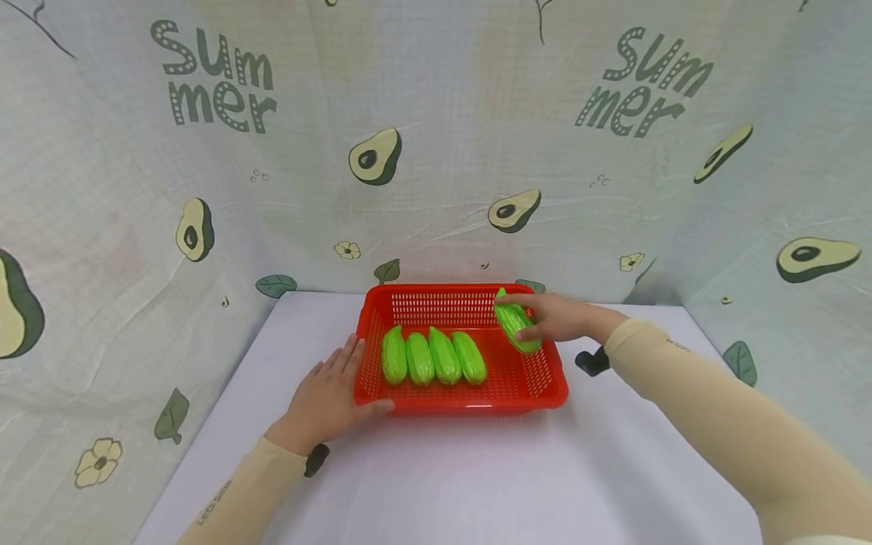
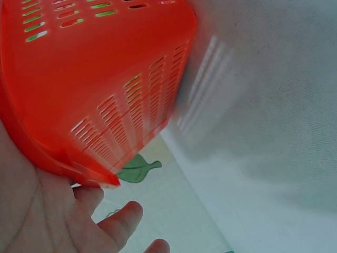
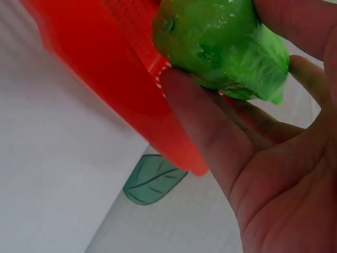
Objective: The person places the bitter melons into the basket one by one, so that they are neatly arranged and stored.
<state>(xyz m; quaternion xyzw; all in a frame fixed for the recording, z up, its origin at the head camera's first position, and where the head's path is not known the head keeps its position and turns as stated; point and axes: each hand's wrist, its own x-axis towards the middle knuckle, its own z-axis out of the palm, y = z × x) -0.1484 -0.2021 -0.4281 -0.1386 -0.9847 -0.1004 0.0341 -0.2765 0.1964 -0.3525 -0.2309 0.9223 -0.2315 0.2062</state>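
Observation:
A red plastic basket (image 1: 463, 403) with slotted walls stands on the white table. Inside its left half, several bright green ridged bitter melons (image 1: 420, 359) lie side by side in a row. My right hand (image 1: 555, 316) grips another bitter melon (image 1: 515, 324) over the basket's right end, thumb on one side and fingers on the other. The right wrist view shows the blunt end of this bitter melon (image 3: 210, 42) between thumb and fingers. At the basket's left end, my left hand (image 1: 327, 401) rests on the rim with fingers extended and the thumb along the front edge.
The white table (image 1: 436, 484) runs forward to a hanging cloth (image 1: 443, 98) printed with avocados, leaves and lettering. Cloth also hangs along the left and right sides. A dark wrist device (image 1: 593, 362) shows by the right sleeve.

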